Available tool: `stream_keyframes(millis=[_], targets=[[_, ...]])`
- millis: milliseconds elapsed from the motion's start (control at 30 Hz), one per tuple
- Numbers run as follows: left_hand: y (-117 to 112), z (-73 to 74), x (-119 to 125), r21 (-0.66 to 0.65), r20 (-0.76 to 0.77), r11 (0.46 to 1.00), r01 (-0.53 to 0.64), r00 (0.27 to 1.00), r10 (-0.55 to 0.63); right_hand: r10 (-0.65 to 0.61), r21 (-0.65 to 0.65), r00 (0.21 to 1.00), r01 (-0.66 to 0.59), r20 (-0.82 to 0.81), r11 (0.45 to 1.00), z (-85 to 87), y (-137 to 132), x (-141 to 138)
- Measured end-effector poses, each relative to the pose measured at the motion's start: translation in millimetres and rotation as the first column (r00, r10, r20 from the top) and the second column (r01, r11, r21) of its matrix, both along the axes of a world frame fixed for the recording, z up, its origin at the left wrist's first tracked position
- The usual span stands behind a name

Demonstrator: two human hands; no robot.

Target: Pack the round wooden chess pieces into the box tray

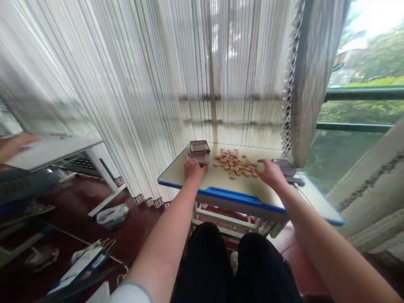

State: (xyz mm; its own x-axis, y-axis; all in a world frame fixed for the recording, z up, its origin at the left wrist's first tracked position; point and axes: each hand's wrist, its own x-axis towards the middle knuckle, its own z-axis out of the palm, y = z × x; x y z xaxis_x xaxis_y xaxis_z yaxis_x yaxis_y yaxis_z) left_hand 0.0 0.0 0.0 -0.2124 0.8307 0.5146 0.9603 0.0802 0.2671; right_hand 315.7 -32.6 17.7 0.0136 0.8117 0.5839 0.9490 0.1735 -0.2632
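Note:
My left hand (pixel 193 169) rests on a small desk (pixel 221 194) with a blue rim, fingers curled against a small brown box (pixel 199 158); whether it grips the box I cannot make out. A second brown box or lid (pixel 199 146) lies just behind it. A heap of several round tan wooden pieces (pixel 236 164) is spread in the middle of the desk. My right hand (pixel 270 171) lies at the right edge of the heap, fingers stretched toward the pieces, holding nothing.
A dark phone (pixel 285 168) lies on the desk right of my right hand. String curtains (pixel 176 84) hang behind, a window (pixel 362 109) to the right. At left stands another desk (pixel 53 147) with another person's arm (pixel 14 145). Bags (pixel 112 215) lie on the red floor.

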Motion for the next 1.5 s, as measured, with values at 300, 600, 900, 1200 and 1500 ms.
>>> stream_keyframes(millis=[300, 600, 900, 1200, 1500], targets=[[-5.6, -0.2, -3.0, -0.093, 0.012, 0.995, 0.027, 1.000, -0.026, 0.088, 0.242, 0.986, -0.052, -0.141, 0.969, -27.3, -5.6, -51.4], [-15.7, 3.5, -2.1, -0.112, 0.036, 0.992, 0.064, 0.998, -0.061, 0.074, 0.103, 0.979, -0.055, -0.188, 0.993, -28.5, -14.9, -47.1], [-14.1, -4.6, -1.7, 0.116, 0.058, 0.979, 0.168, 0.983, -0.175, 0.071, 0.033, 0.910, -0.063, -0.408, 0.997, -29.5, -16.0, -42.9], [4.3, -7.3, -5.4, 0.155, 0.060, 0.973, 0.172, 0.981, -0.183, 0.067, -0.041, 0.897, -0.095, -0.437, 0.995, -32.7, -12.5, -42.4], [0.7, -7.7, -6.8, 0.008, 0.071, 0.976, 0.218, 0.973, -0.218, 0.059, -0.082, 0.911, -0.101, -0.408, 0.991, -28.8, -16.7, -43.9]])
